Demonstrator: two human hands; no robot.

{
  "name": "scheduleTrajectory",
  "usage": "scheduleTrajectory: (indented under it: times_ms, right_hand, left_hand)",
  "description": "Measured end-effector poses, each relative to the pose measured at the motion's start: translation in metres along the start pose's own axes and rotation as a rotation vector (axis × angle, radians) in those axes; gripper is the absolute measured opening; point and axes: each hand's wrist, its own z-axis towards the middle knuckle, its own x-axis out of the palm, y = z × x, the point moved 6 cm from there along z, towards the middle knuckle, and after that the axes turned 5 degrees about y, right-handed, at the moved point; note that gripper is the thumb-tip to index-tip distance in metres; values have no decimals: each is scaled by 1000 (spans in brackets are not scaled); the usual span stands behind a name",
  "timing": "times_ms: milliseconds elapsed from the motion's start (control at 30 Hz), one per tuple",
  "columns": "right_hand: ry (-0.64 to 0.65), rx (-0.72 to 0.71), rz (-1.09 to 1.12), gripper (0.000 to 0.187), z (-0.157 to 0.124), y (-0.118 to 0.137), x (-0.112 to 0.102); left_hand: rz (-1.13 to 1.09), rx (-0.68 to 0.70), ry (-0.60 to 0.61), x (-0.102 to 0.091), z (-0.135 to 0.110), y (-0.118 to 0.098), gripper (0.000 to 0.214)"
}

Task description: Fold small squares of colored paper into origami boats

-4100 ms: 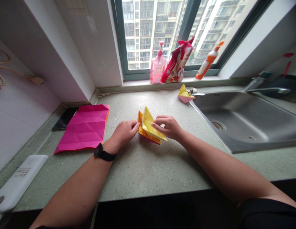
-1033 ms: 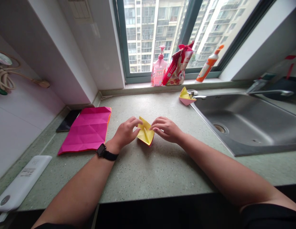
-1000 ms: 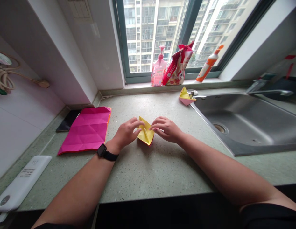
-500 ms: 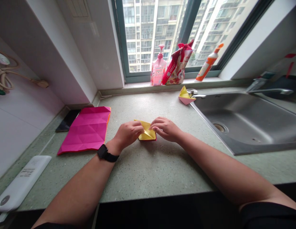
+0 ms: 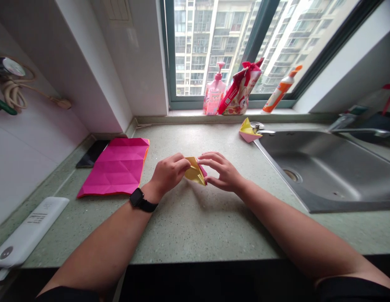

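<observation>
Between my hands is a small folded paper (image 5: 194, 171), yellow on top with a pink-red side showing at its right edge. My left hand (image 5: 170, 171), with a black watch on the wrist, pinches its left part between thumb and curled fingers. My right hand (image 5: 222, 172) grips the right edge, thumb at the lower corner and fingers at the upper one. The paper is tilted a little off the counter, and its left end is hidden behind my left fingers.
Creased magenta paper sheets (image 5: 116, 165) lie left, over a dark flat device (image 5: 91, 154). A white power bank (image 5: 29, 230) sits nearer. A yellow-and-pink folded paper piece (image 5: 250, 132) stands by the sink (image 5: 339, 167). A pump bottle (image 5: 214, 94), red bag (image 5: 242, 90) and orange-white bottle (image 5: 280, 91) line the sill.
The folded paper has been tilted up, so its pink-red side now shows on the right. My right fingers have spread round its right edge. The camera view has shifted slightly.
</observation>
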Motion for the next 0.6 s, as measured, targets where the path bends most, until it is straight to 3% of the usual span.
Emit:
scheduleTrajectory:
  times_ms: [200,600]
  right_hand:
    - [-11,-39,-10,59,1,10,-6]
    - [1,-40,-63,31,-3,8,2]
  left_hand:
    - [32,-69,65,0,1,1,17]
    - [99,-127,138,4,1,5,20]
